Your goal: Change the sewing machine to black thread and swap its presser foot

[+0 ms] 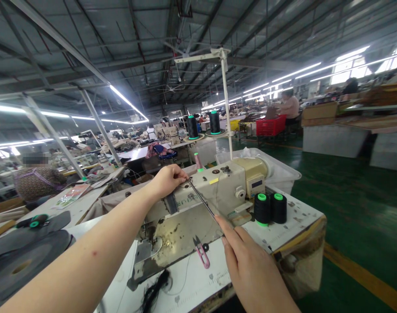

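Note:
A cream sewing machine (188,217) with worn, dark-stained patches lies across the white table. A thin metal rod (201,198) slants over its upper body. My left hand (168,179) is closed in a pinch at the rod's far end, above the machine's top. Around the near end, the fingers of my right hand (244,256) are closed, index finger extended along it. Pink-handled thread snips (201,252) lie on the table beside a small black disc (205,247), left of my right hand.
Two black thread cones (270,209) stand at the table's right end. Black thread scraps (155,292) lie in front. A thread stand pole (227,104) rises behind the machine. A dark roll (28,265) is at left. A person (38,180) sits far left.

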Demonstrator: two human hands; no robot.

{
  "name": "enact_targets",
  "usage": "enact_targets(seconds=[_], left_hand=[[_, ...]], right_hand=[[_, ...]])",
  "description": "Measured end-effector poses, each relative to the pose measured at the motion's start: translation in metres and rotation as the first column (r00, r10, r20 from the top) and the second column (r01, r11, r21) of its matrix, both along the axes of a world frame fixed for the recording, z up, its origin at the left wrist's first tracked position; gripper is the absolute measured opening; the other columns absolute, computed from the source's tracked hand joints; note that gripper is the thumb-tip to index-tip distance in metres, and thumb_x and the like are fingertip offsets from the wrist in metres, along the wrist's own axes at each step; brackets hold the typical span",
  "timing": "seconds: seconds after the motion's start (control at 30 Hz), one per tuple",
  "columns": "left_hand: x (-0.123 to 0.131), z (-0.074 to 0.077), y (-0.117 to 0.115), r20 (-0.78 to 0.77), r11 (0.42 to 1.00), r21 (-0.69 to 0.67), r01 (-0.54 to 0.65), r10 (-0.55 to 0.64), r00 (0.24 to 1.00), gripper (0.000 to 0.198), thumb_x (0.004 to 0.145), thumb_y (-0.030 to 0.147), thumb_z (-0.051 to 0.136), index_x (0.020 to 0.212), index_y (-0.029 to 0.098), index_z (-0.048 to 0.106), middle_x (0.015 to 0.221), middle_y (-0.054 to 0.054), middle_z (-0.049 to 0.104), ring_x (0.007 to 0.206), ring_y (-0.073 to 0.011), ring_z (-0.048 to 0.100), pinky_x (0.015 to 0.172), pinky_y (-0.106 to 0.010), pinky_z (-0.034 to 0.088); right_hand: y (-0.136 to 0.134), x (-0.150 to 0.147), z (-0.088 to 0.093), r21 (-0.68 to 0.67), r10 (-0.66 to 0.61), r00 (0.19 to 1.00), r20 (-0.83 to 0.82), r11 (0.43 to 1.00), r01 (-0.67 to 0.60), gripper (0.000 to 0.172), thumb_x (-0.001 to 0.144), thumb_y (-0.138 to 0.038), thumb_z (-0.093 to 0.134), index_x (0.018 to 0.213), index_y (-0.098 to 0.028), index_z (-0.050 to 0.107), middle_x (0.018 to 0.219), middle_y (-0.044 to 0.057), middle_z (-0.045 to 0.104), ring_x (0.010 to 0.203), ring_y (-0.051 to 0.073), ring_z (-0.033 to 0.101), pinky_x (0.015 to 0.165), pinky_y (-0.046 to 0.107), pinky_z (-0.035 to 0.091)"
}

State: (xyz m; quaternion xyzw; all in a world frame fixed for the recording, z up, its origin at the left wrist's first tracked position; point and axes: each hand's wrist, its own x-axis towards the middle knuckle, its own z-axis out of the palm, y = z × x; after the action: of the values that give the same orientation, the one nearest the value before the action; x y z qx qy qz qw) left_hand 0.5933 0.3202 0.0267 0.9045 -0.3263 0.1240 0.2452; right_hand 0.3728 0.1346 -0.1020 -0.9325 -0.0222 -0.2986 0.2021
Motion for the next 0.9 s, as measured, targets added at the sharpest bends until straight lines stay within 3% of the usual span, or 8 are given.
enact_targets(seconds=[0.37, 0.9], left_hand=[[0.0024, -0.0016, 0.0024, 0.050, 0.995, 0.015, 0.103, -0.104, 0.993, 0.017, 0.082, 0.012, 0.064, 0.085, 0.019, 0.079, 0.086, -0.004, 0.067, 0.080, -0.0172, 0.063, 0.076, -0.029, 0.050], [0.0046, -0.0035, 0.0013, 0.003, 0.999, 0.001, 0.047, -0.047, 0.999, 0.015, 0.081, 0.016, 0.064, 0.086, 0.019, 0.078, 0.088, -0.004, 0.070, 0.082, -0.0183, 0.065, 0.077, -0.030, 0.053]], right_hand=[[0.0029, 0.0035, 0.0012, 0.001, -0.008, 1.000, 0.021, 1.000, 0.008, 0.056, 0.098, -0.012, 0.035, 0.148, -0.026, 0.053, 0.104, 0.008, 0.072, 0.080, 0.020, 0.073, 0.062, 0.028, 0.056], [-0.0007, 0.0078, -0.0048, -0.017, -0.011, 1.000, -0.013, 1.000, 0.011, 0.056, 0.099, -0.014, 0.034, 0.151, -0.029, 0.050, 0.108, 0.008, 0.071, 0.081, 0.020, 0.074, 0.064, 0.028, 0.058]])
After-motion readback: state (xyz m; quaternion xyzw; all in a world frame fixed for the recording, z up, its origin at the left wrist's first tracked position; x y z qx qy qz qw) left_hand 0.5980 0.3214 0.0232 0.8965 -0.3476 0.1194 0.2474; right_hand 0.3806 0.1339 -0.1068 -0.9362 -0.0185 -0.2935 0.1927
